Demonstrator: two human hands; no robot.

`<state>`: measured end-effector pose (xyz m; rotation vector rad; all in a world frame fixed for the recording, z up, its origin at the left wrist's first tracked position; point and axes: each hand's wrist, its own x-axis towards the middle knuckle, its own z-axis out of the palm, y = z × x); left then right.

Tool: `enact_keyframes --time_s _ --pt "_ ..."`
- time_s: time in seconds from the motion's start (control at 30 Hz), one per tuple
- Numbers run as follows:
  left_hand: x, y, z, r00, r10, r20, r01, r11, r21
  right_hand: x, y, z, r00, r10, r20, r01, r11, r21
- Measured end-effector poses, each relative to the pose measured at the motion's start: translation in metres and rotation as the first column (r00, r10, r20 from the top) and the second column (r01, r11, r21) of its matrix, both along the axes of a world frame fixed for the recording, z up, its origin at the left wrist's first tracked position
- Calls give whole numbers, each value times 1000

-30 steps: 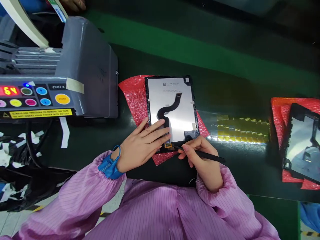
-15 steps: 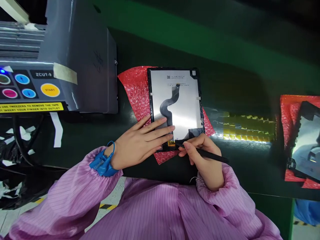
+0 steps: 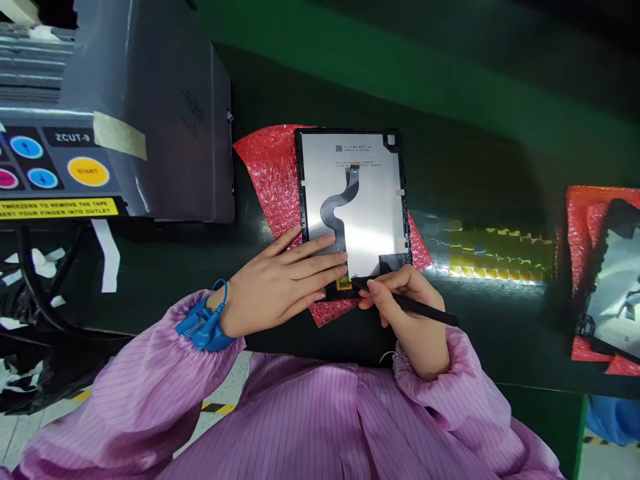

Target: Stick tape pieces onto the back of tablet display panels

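A tablet display panel lies with its silvery back up on red bubble wrap. A dark, S-shaped flex cable runs down it to a gold connector near the bottom edge. My left hand rests flat over the panel's lower left, fingers stretched across the cable. Black tweezers are pinched in my right hand at the lower right corner. Their tip is beside the gold connector; whether it touches I cannot tell. A blue wrist strap is on my left wrist.
A grey tape dispenser with coloured buttons stands at the left, cables below it. Right of the panel lies a clear sheet with yellow tape strips. Another panel sits on red bubble wrap at the far right.
The view has shifted slightly. The tweezer tip sits a little further right of the gold connector, which shows more fully. My left hand stays in place on the panel.
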<state>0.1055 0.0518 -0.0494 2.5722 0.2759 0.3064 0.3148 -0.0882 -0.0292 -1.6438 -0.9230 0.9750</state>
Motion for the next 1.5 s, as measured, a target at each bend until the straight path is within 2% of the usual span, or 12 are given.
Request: enact_keyframes --time_s 0.4,0.5,0.6,0.73,0.8,0.87,0.93,1.03,1.17,1.3,1.4,1.5 --pt "0 -2 5 999 -22 -42 25 998 54 -2 -1 1 997 -66 34 66 998 -16" --pt "-1 -2 4 999 -25 -44 28 997 66 5 -8 2 984 -120 130 111 991 74" --pt "-1 -1 3 999 -25 -37 26 999 43 15 -10 8 908 73 414 -165 968 191" --pt "0 -2 7 1000 9 -19 -11 996 -85 21 -3 10 555 355 752 -622 777 93" --pt "-1 -5 12 996 92 0 -89 969 -229 20 -2 4 478 385 789 -680 732 54" --pt "-7 -10 17 973 226 38 -187 879 -438 19 -4 -7 460 392 797 -680 732 32" --pt "-21 -16 20 908 407 93 -244 699 -672 18 -7 -20 469 388 793 -656 755 18" --pt "-52 -26 25 711 685 160 -167 386 -907 17 -9 -35 513 377 771 -645 762 56" --pt "-82 -35 36 462 883 81 -178 182 -967 16 -3 -36 575 363 734 -628 770 112" --pt "-66 -54 45 330 942 53 -297 157 -942 14 4 -14 644 331 690 -581 798 159" --pt "-33 -74 43 512 859 34 -336 236 -912 5 11 10 818 280 503 -437 871 225" --pt "-3 -88 38 741 670 48 -281 375 -883 -6 22 33 938 299 172 -331 923 196"
